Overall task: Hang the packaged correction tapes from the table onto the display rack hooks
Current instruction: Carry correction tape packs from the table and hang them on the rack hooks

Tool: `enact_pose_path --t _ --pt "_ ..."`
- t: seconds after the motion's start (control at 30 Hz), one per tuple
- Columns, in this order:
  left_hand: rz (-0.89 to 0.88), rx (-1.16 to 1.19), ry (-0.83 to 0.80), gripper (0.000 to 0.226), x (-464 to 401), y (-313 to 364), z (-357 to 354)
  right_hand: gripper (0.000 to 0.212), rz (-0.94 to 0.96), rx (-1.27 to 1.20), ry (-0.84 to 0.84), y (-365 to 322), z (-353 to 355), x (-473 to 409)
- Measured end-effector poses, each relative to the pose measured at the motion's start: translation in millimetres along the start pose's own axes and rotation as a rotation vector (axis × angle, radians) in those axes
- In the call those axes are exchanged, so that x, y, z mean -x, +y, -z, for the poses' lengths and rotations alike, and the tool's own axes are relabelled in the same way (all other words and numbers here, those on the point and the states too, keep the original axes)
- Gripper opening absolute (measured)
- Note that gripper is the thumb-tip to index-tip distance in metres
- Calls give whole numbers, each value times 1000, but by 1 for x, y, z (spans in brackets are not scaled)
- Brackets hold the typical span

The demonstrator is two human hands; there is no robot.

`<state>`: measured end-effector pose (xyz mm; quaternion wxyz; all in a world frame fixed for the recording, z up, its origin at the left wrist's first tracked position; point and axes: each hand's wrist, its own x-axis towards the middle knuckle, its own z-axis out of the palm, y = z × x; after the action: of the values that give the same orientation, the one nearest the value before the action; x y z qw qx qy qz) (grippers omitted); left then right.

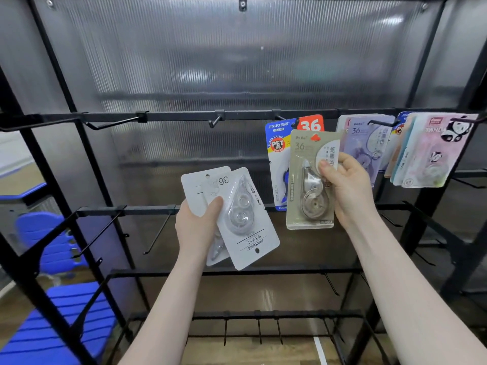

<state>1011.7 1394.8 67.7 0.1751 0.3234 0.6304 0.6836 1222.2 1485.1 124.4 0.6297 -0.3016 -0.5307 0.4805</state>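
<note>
My left hand (197, 225) grips two white packaged correction tapes (246, 219), fanned out, the front one upside down. My right hand (347, 188) holds a beige packaged correction tape (308, 180) upright by its right edge, just below the top rail of the black display rack (184, 116). Behind the beige pack a blue and yellow pack (279, 146) hangs from a hook. Further right hang purple packs (366, 143) and a pink panda pack (434, 151). An empty hook (214, 121) sticks out of the top rail to the left of the hung packs.
More empty hooks stand along the top rail at left (113, 123) and on the lower rails (158, 233). A ribbed translucent panel (224, 61) backs the rack. Blue chairs (52, 325) stand at lower left, behind the rack's frame.
</note>
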Motion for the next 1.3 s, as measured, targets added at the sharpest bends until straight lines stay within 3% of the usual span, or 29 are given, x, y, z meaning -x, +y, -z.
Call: enact_pose_path --t 0.47,0.57,0.77,1.0,1.13,1.3 --pt "18 14 -29 20 -2 -5 8 19 8 384 57 19 -20 -62" --pt "23 29 -50 30 2 -6 8 14 66 377 107 27 -12 -52" --pt "13 10 -76 17 10 -10 -4 7 114 319 153 23 20 -22" --pt "10 12 -79 19 32 2 -42 35 231 271 166 -6 67 -12" --pt "1 23 -78 16 53 13 -74 17 277 232 111 -29 96 -19" --pt "1 9 -67 29 77 21 -108 16 294 142 48 -57 122 -34"
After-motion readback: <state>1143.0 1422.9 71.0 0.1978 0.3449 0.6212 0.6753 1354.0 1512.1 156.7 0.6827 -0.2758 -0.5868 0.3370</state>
